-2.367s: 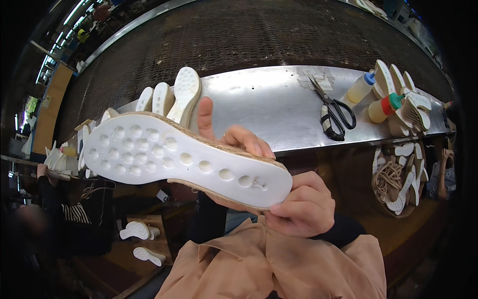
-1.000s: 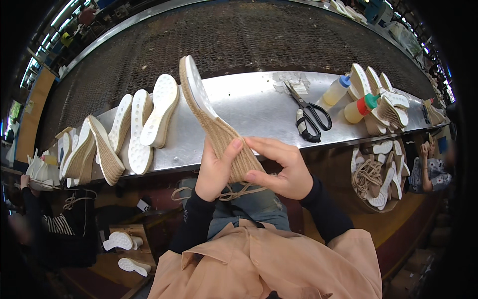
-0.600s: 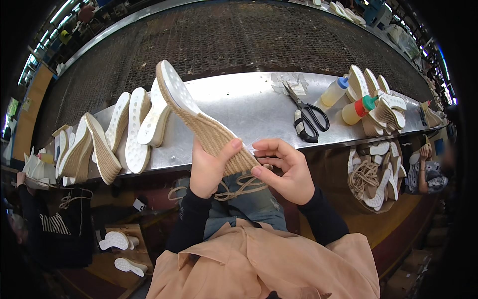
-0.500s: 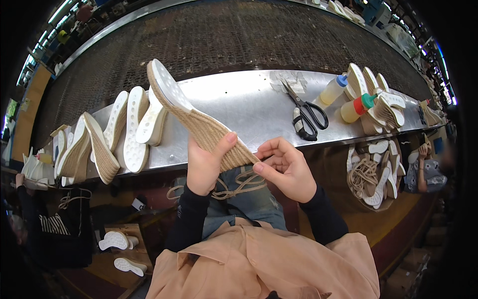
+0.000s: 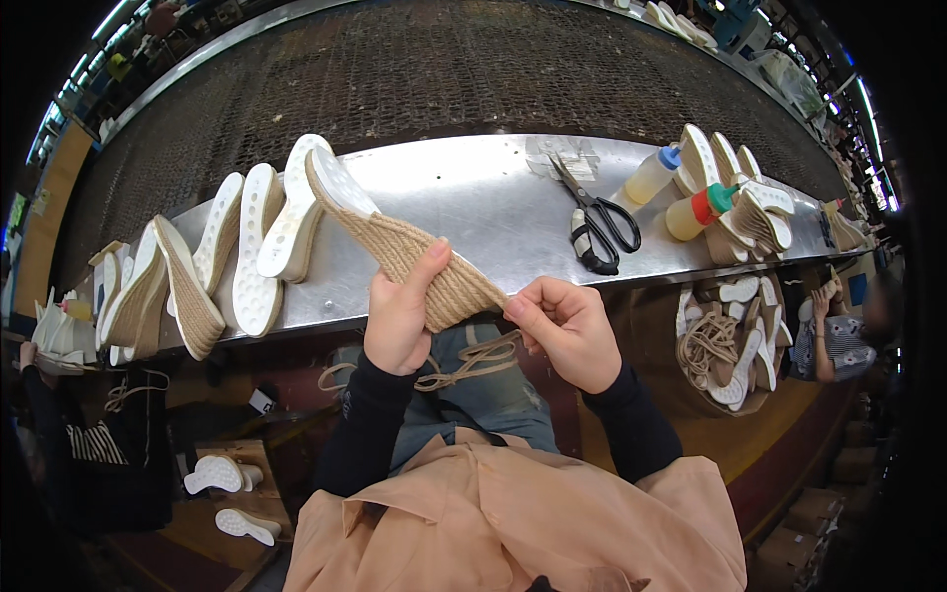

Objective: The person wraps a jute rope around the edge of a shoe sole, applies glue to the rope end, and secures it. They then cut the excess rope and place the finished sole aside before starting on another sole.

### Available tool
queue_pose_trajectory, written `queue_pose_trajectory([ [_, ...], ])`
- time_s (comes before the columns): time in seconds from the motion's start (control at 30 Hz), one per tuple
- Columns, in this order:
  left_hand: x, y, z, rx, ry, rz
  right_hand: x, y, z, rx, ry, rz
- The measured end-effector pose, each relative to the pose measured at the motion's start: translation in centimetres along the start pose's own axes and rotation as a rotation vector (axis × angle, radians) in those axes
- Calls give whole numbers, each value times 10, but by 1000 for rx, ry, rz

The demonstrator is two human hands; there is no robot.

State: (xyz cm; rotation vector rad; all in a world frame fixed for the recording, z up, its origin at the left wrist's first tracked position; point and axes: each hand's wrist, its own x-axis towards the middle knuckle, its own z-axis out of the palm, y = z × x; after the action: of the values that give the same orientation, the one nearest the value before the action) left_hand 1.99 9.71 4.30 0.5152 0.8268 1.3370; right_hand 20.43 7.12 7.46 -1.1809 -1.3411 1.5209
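Note:
A wedge shoe sole (image 5: 395,242) with a white top and rows of tan jute rope round its side is held tilted above the table's near edge. My left hand (image 5: 397,321) is closed round its thick heel part, thumb pressed on the rope rows. At the heel's pointed corner, my right hand (image 5: 570,331) pinches the jute rope between thumb and fingers; the fingertips partly hide the exact grip. Loose loops of jute cord (image 5: 473,363) hang below, over my lap.
On the metal table (image 5: 454,192), several wedge soles (image 5: 258,252) stand at left. Black-handled scissors (image 5: 594,217), a blue-capped bottle (image 5: 646,180) and a green-capped bottle (image 5: 698,213) lie or stand at right, beside more soles (image 5: 755,222). A bin (image 5: 735,405) below holds soles and cord. People work at both sides.
My right thumb and fingers have closed into a tighter pinch at the heel corner. The left hand still holds the sole, which sits slightly lower and nearer level. The whole view has shifted a little.

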Motion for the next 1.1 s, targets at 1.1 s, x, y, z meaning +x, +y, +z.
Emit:
queue_pose_trajectory([
  [1.1, -32, 40, 3, 758, -274, 495, 43, -62, -8, -58, 22, -496],
])
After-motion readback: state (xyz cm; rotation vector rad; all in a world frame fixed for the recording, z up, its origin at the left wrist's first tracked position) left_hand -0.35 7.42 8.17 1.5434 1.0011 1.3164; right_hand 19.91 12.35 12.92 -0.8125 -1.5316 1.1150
